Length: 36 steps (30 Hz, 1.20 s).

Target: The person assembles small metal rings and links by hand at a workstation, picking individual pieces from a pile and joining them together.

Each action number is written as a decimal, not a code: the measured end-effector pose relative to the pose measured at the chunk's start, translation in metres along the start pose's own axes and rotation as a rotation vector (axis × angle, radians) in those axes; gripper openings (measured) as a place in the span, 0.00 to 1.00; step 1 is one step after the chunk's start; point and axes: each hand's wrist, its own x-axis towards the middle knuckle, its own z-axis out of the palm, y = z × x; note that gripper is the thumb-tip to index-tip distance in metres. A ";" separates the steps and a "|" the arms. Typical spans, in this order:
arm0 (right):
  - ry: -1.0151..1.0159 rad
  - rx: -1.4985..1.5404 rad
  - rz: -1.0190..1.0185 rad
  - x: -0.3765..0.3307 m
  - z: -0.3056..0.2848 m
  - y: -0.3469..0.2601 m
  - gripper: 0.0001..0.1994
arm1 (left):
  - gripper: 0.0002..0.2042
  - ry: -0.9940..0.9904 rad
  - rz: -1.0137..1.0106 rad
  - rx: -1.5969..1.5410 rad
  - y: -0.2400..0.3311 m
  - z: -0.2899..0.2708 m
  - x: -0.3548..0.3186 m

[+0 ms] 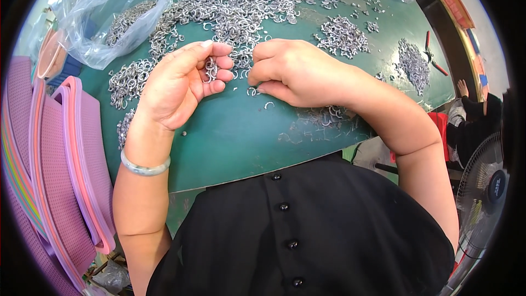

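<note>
Palm up, my left hand (183,79) curls its fingers around several small silver-grey metal rings (211,69). My right hand (290,71) is bent down at the table, its thumb and fingertips together beside a small ring (252,92) on the green surface. Whether those fingertips grip a ring is hidden. Just below them lies a loose open ring (269,105). Beyond both hands spreads a big heap of the same rings (235,3), its near edge reaching between my hands.
The green table (230,137) carries smaller piles (342,37) at the right and red-handled pliers (433,57). A clear plastic bag (109,16) holding more rings stands far left. Purple and pink baskets (82,159) stack at the left; a fan (482,181) stands right.
</note>
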 end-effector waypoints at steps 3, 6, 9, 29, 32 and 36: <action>0.044 0.010 -0.053 0.001 0.005 -0.001 0.06 | 0.14 0.001 0.003 0.009 0.000 0.001 0.000; 0.034 -0.006 -0.077 0.003 0.008 0.001 0.06 | 0.13 0.012 0.008 0.006 0.000 0.002 0.000; 0.049 0.073 -0.050 0.002 0.007 0.002 0.06 | 0.13 0.011 0.014 0.003 -0.001 0.002 0.000; 0.208 1.153 0.463 0.003 -0.020 0.012 0.06 | 0.11 0.026 -0.029 0.016 0.000 0.007 0.000; 0.217 1.074 0.439 0.008 -0.037 0.022 0.07 | 0.12 0.042 -0.035 0.018 -0.001 0.008 -0.002; 0.529 0.226 0.156 0.035 -0.081 0.064 0.06 | 0.11 0.047 -0.042 0.000 0.000 0.008 -0.001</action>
